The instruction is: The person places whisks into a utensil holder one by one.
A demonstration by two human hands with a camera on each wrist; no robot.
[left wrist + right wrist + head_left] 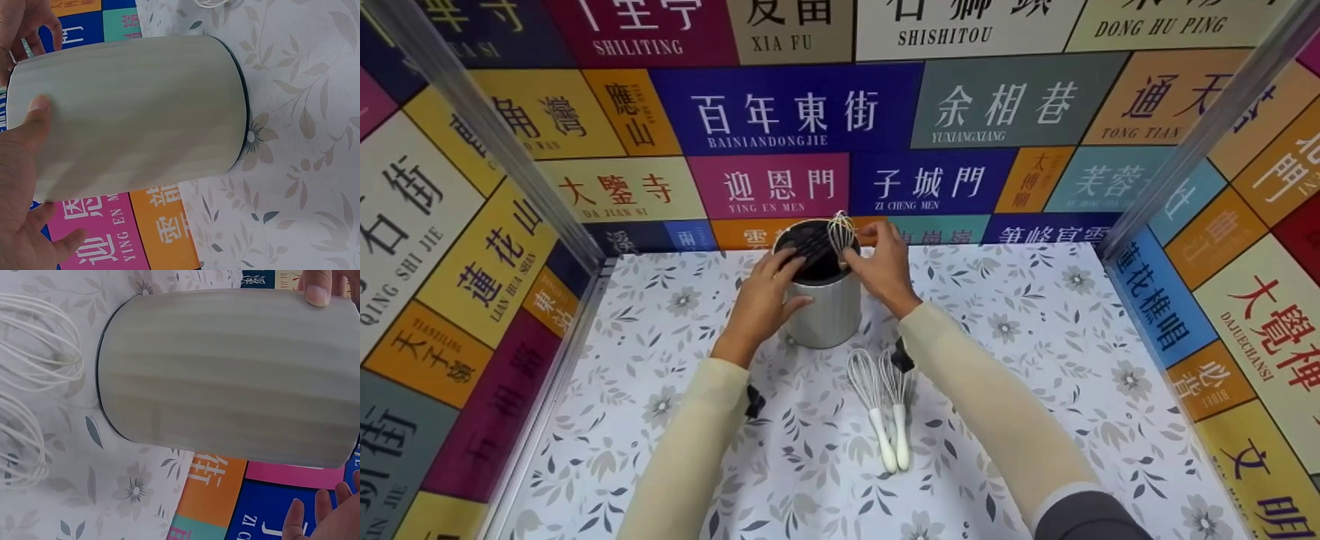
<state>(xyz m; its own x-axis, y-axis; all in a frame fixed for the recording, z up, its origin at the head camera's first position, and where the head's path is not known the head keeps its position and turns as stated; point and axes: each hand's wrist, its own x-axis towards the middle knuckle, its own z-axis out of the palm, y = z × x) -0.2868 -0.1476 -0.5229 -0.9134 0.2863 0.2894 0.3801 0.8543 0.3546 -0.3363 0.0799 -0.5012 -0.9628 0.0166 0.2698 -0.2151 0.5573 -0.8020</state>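
Observation:
A pale grey cylindrical canister [825, 313] stands upright, with a dark slotted insert [810, 241] tilted at its mouth. My left hand [761, 300] grips its left rim, thumb against the outer wall and fingers over the edge. At the right rim, my right hand [887, 264] pinches a whisk [841, 229] low on its wires. That whisk stands wire end up, its lower part hidden inside the mouth. Two more whisks with white handles, one on the left [874, 409] and one on the right [898, 409], lie side by side in front of the canister.
A white tablecloth [660, 450] with grey leaves and flowers lies under everything. Panels with coloured blocks of lettering [787, 109] rise behind and at both sides. Metal posts [1207, 127] mark the corners.

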